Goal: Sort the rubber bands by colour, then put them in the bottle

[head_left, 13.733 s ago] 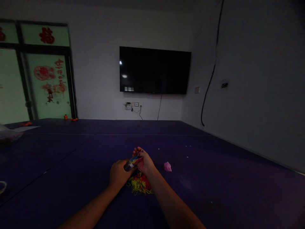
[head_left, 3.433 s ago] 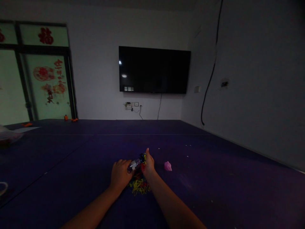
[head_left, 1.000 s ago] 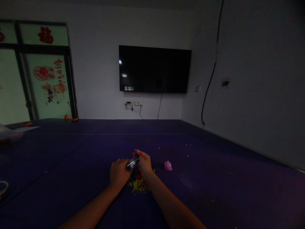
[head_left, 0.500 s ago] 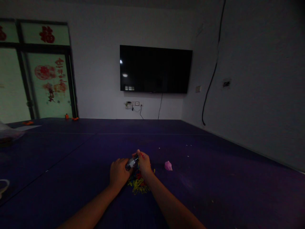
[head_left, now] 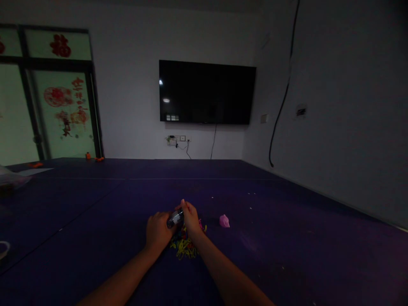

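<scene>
A small clear, shiny bottle (head_left: 175, 218) lies tilted between my two hands, above the floor mat. My left hand (head_left: 158, 229) is wrapped round its near end, the fingers partly hidden. My right hand (head_left: 190, 217) is closed at its far end, thumb up; what lies between those fingers is hidden. Just beneath the hands is a loose pile of thin coloured loops like rubber bands (head_left: 185, 249), mostly yellow with some blue, red and pink. To the right of my right hand sits a small pink crumpled-looking piece (head_left: 224, 221).
A dark purple mat (head_left: 127, 199) covers the floor, with small white specks on it. A clear plastic bag (head_left: 11, 178) and a white ring-shaped rim (head_left: 4, 250) are at the left edge. Small orange objects (head_left: 88, 156) lie by the door. A television (head_left: 207, 92) hangs ahead.
The red bit seen at my right fingers half a second ago no longer shows. The right hand has shifted slightly left over the bottle; the left hand stays nearly still.
</scene>
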Demonstrator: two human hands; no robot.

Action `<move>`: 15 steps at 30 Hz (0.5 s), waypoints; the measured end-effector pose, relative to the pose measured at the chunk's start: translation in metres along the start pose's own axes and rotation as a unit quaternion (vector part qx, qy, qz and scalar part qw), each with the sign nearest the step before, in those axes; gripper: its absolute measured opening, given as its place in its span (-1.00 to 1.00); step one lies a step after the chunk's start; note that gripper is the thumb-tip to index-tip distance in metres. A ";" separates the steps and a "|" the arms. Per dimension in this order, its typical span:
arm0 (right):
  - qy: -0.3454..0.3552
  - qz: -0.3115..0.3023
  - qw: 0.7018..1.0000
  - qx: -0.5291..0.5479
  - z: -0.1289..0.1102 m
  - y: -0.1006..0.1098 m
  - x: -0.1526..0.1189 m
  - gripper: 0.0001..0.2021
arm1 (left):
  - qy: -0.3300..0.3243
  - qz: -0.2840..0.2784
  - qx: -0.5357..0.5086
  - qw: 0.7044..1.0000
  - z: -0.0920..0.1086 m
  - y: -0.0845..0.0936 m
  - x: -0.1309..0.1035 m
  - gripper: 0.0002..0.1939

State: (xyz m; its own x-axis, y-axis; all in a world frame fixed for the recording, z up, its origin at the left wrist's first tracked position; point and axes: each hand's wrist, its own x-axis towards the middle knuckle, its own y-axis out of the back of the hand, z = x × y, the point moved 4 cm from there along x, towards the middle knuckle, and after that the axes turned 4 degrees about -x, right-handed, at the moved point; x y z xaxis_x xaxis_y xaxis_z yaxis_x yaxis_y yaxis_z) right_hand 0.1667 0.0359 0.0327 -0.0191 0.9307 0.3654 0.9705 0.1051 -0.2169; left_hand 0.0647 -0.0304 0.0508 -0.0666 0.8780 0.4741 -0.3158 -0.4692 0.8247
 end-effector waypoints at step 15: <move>0.002 -0.007 1.000 0.005 0.000 0.000 -0.001 -0.62 | -0.001 -0.010 -0.001 1.000 0.001 0.002 0.000 -0.75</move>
State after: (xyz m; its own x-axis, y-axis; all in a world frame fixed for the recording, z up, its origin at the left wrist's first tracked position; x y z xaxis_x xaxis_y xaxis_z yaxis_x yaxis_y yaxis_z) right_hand 0.1667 0.0348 0.0322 -0.0309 0.9277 0.3721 0.9675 0.1212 -0.2218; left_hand 0.0655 -0.0315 0.0524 -0.0575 0.8871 0.4580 -0.3180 -0.4511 0.8339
